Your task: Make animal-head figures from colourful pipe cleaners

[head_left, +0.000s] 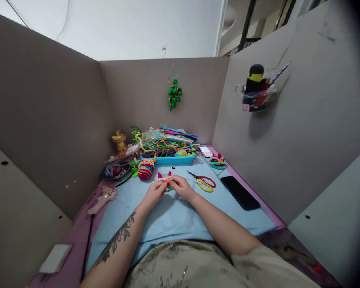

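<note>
Both hands meet over the blue cloth, pinching a small pipe-cleaner figure (169, 189) with pink tips at the top, orange in the middle and green below. My left hand (157, 191) is closed on its left side. On its right side, my right hand (181, 186) has thumb and fingers pressed together. A pale strand (184, 177) runs out behind my right hand towards the scissors (205, 182), which have one red and one yellow handle. Beyond my left hand sits a striped, multicoloured fuzzy piece (145, 169). The fingers partly hide the figure.
A blue tray (174, 160) heaped with pipe cleaners stands at the back. A black phone (240, 193) lies right, a pink glue gun (103, 199) left, near a dark bowl (123, 176). Grey panels enclose three sides; a holder (259, 98) hangs on the right one.
</note>
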### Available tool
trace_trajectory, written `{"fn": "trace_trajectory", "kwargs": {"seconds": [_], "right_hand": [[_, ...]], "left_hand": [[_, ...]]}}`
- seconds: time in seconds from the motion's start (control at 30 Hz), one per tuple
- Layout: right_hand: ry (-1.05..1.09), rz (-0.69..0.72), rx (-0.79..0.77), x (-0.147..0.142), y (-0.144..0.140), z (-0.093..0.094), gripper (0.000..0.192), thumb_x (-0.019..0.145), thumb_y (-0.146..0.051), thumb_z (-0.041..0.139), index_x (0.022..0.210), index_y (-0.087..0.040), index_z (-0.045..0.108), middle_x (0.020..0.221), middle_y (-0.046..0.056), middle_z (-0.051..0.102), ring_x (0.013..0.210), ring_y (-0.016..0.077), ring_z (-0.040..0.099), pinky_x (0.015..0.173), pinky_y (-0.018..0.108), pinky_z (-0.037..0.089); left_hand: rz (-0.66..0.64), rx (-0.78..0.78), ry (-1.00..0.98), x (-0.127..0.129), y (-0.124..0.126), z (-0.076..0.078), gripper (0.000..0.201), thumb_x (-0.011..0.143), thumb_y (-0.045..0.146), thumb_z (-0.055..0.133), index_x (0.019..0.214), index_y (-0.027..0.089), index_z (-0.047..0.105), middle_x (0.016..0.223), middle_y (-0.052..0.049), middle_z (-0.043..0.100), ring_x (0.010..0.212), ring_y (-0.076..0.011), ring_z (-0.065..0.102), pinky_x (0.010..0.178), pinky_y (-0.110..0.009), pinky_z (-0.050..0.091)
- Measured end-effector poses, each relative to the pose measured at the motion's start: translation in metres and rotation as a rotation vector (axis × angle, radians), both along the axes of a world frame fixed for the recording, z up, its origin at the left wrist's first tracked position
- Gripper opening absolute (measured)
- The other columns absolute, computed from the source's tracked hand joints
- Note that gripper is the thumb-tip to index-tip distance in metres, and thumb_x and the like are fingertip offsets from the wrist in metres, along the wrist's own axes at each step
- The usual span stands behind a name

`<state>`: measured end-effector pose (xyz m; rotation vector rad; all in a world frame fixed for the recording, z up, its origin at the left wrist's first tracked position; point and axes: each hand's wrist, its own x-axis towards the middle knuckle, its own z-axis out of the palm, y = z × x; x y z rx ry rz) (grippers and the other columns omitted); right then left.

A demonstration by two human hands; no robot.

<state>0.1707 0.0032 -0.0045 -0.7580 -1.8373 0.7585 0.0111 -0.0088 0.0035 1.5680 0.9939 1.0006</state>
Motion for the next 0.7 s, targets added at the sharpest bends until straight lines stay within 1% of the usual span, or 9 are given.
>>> {"fn": "trace_trajectory", "kwargs": {"seconds": [0.1, 0.2, 0.27, 0.37, 0.43, 0.5, 0.57, 0.63, 0.7], "right_hand": [[-0.005, 0.074, -0.064, -0.003, 0.000, -0.001, 0.025, 0.084, -0.038, 0.047, 0.080, -0.017, 0.059, 0.078, 0.002, 0.056, 0.073, 0.0134, 0.051, 0.068, 0.025, 0.040], [0.013, 0.108, -0.167, -0.006, 0.002, -0.004, 0.029, 0.083, -0.041, 0.048, 0.071, -0.016, 0.055, 0.068, -0.001, 0.050, 0.063, 0.0105, 0.046, 0.060, 0.023, 0.038], [0.079, 0.125, -0.273, -0.008, 0.003, -0.007, 0.032, 0.084, -0.045, 0.046, 0.071, -0.017, 0.051, 0.062, -0.003, 0.046, 0.054, 0.0086, 0.041, 0.052, 0.021, 0.034], [0.204, 0.190, -0.417, -0.011, 0.004, -0.010, 0.035, 0.082, -0.051, 0.044, 0.076, -0.017, 0.049, 0.058, -0.005, 0.042, 0.047, 0.0070, 0.037, 0.043, 0.020, 0.029], [0.238, 0.226, -0.464, -0.013, 0.004, -0.012, 0.038, 0.080, -0.054, 0.045, 0.075, -0.017, 0.048, 0.058, -0.004, 0.043, 0.045, 0.0065, 0.037, 0.041, 0.019, 0.028], [0.233, 0.220, -0.476, -0.014, 0.003, -0.012, 0.041, 0.079, -0.056, 0.046, 0.070, -0.016, 0.048, 0.057, -0.004, 0.043, 0.044, 0.0062, 0.037, 0.039, 0.019, 0.027], [0.204, 0.180, -0.454, -0.014, 0.003, -0.012, 0.043, 0.079, -0.057, 0.046, 0.066, -0.016, 0.048, 0.055, -0.003, 0.044, 0.044, 0.0062, 0.036, 0.040, 0.019, 0.027], [0.204, 0.103, -0.397, -0.014, 0.004, -0.011, 0.041, 0.079, -0.054, 0.046, 0.067, -0.016, 0.050, 0.055, -0.003, 0.044, 0.046, 0.0068, 0.037, 0.043, 0.020, 0.030], [0.246, 0.022, -0.328, -0.013, 0.005, -0.009, 0.034, 0.079, -0.050, 0.049, 0.075, -0.016, 0.053, 0.060, -0.002, 0.048, 0.052, 0.0086, 0.043, 0.050, 0.021, 0.036]], "left_hand": [[0.034, 0.096, 0.059, -0.001, 0.003, -0.002, 0.042, 0.079, 0.049, 0.044, 0.054, 0.016, 0.046, 0.048, 0.004, 0.039, 0.047, -0.0085, 0.035, 0.047, -0.022, 0.024], [0.050, 0.154, 0.069, -0.002, 0.005, -0.003, 0.042, 0.081, 0.048, 0.042, 0.056, 0.015, 0.049, 0.050, 0.003, 0.042, 0.050, -0.0090, 0.037, 0.049, -0.022, 0.028], [0.081, 0.182, 0.043, -0.002, 0.006, -0.004, 0.037, 0.081, 0.046, 0.043, 0.066, 0.015, 0.055, 0.057, 0.002, 0.048, 0.053, -0.0095, 0.041, 0.052, -0.022, 0.032], [0.151, 0.243, 0.019, -0.002, 0.006, -0.001, 0.030, 0.077, 0.041, 0.053, 0.091, 0.016, 0.060, 0.077, -0.002, 0.057, 0.064, -0.0116, 0.049, 0.060, -0.023, 0.038], [0.141, 0.286, 0.049, -0.002, 0.005, 0.002, 0.030, 0.074, 0.038, 0.057, 0.095, 0.016, 0.063, 0.084, -0.004, 0.058, 0.073, -0.0140, 0.051, 0.067, -0.025, 0.040], [0.112, 0.312, 0.067, -0.003, 0.004, 0.004, 0.025, 0.074, 0.036, 0.058, 0.085, 0.016, 0.067, 0.082, -0.005, 0.059, 0.079, -0.0162, 0.052, 0.073, -0.027, 0.040], [0.114, 0.314, 0.041, -0.003, 0.004, 0.005, 0.021, 0.073, 0.035, 0.059, 0.074, 0.015, 0.066, 0.080, -0.005, 0.060, 0.082, -0.0172, 0.053, 0.077, -0.028, 0.039], [0.139, 0.257, 0.000, -0.004, 0.004, 0.005, 0.022, 0.072, 0.036, 0.059, 0.071, 0.015, 0.064, 0.075, -0.004, 0.059, 0.074, -0.0154, 0.053, 0.071, -0.027, 0.040], [0.126, 0.150, -0.012, -0.003, 0.004, 0.004, 0.025, 0.073, 0.039, 0.057, 0.074, 0.014, 0.061, 0.065, -0.001, 0.055, 0.059, -0.0113, 0.048, 0.057, -0.023, 0.038]]}}
